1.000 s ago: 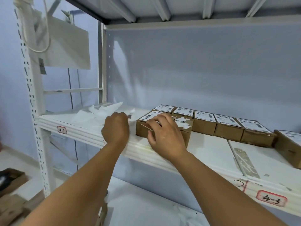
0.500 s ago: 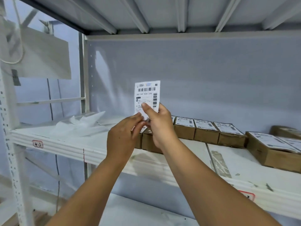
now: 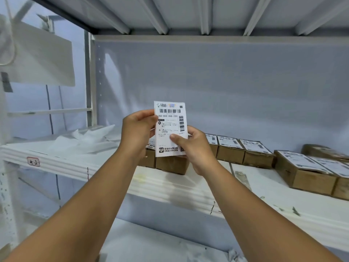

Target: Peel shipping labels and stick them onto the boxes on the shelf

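Note:
I hold a white shipping label [image 3: 170, 127] with barcodes upright in front of me, above the shelf. My left hand [image 3: 137, 133] pinches its left edge near the top. My right hand [image 3: 192, 146] grips its lower right part, thumb on the printed face. Behind and below the label, a row of brown cardboard boxes [image 3: 243, 152] with labels on top runs along the white shelf [image 3: 170, 188]. One box [image 3: 171, 164] stands just under the label; its top is hidden.
Crumpled white backing paper [image 3: 88, 138] lies on the shelf at the left. Larger labelled boxes [image 3: 309, 171] stand at the right. A white upright post [image 3: 90, 80] rises behind at the left, and the upper shelf hangs overhead.
Both hands left the box on the shelf and raised a label. Since half a second ago my left hand shifted up to the label's left edge and the right to its lower part.

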Motion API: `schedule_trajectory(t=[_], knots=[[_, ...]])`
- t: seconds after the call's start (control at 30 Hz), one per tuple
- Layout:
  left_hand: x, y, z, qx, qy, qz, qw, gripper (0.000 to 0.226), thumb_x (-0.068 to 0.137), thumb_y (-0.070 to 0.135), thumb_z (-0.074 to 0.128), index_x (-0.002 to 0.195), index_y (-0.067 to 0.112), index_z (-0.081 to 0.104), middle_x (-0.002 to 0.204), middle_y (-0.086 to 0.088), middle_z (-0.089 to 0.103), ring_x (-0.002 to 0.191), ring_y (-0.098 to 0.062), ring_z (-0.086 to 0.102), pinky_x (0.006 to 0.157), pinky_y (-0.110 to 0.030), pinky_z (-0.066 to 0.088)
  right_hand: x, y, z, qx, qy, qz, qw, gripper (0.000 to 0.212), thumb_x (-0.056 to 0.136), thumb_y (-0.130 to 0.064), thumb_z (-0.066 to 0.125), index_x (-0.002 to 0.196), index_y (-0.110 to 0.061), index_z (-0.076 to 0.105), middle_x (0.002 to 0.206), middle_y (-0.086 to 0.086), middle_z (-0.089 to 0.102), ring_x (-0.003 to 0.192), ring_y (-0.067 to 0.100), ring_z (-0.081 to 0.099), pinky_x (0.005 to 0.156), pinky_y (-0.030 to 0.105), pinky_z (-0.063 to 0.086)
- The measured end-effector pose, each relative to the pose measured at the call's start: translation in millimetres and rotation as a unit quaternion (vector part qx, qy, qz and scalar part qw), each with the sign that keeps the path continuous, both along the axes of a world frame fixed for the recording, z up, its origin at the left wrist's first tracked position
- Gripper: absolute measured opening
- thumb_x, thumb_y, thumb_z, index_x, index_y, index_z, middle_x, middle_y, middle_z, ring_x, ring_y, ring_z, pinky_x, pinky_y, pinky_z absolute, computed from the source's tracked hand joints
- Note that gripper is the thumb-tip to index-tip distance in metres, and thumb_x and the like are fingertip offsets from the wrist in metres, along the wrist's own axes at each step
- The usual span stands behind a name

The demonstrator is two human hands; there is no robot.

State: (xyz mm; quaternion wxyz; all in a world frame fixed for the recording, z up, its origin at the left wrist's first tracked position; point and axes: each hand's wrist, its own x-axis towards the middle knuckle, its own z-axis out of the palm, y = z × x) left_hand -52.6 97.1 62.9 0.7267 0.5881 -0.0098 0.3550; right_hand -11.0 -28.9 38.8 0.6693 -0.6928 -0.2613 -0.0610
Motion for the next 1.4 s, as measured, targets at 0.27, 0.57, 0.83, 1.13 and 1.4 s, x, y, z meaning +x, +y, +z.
schedule_trajectory(t=[0.27,0.57,0.83,1.13,1.4], knots=[[-3,-8,-1,0.012,0.045,-0.047,0.998,0.011,0.090,0.006,0.058,0.086,0.011,0.067,0.075,0.000,0.073,0.067,-0.013,0.068,0.061,-0.023,0.054,-2,-4,13,-0.001,-0.077,-0.082,0.994,0.019,0.089,-0.016,0.062,0.094,-0.033,0.056,0.095,-0.012,0.068,0.087,0.012,0.068,0.079,0.041,0.056],[-10,-3,8,0.042,0.100,-0.005,0.994,0.016,0.090,0.020,0.054,0.087,0.018,0.070,0.075,0.005,0.069,0.069,-0.013,0.056,0.060,-0.022,0.041,-5,-12,14,-0.072,-0.088,-0.066,0.991,0.015,0.095,-0.017,0.054,0.102,-0.029,0.056,0.100,-0.012,0.068,0.085,0.008,0.066,0.071,0.033,0.054],[-10,1,2,0.077,0.106,0.018,0.991,0.014,0.087,0.019,0.058,0.080,0.019,0.070,0.075,0.007,0.072,0.069,-0.012,0.054,0.062,-0.025,0.042,1,-15,7,-0.087,-0.080,-0.074,0.990,0.017,0.093,-0.015,0.056,0.099,-0.030,0.058,0.099,-0.009,0.070,0.088,0.013,0.067,0.080,0.043,0.056],[-11,0,1,0.129,0.123,0.023,0.984,0.015,0.088,0.015,0.058,0.076,0.018,0.067,0.072,0.005,0.067,0.068,-0.013,0.053,0.058,-0.025,0.039,2,-18,5,-0.088,-0.079,-0.064,0.991,0.018,0.092,-0.013,0.057,0.100,-0.029,0.058,0.098,-0.009,0.071,0.088,0.011,0.068,0.080,0.042,0.056],[-13,-1,2,0.147,0.115,-0.023,0.982,0.021,0.087,0.013,0.055,0.071,0.018,0.067,0.057,0.012,0.062,0.062,-0.012,0.041,0.053,-0.023,0.031,-1,-22,6,-0.066,-0.083,-0.051,0.993,0.019,0.092,-0.012,0.055,0.092,-0.031,0.057,0.094,-0.011,0.069,0.083,0.011,0.066,0.070,0.032,0.054]])
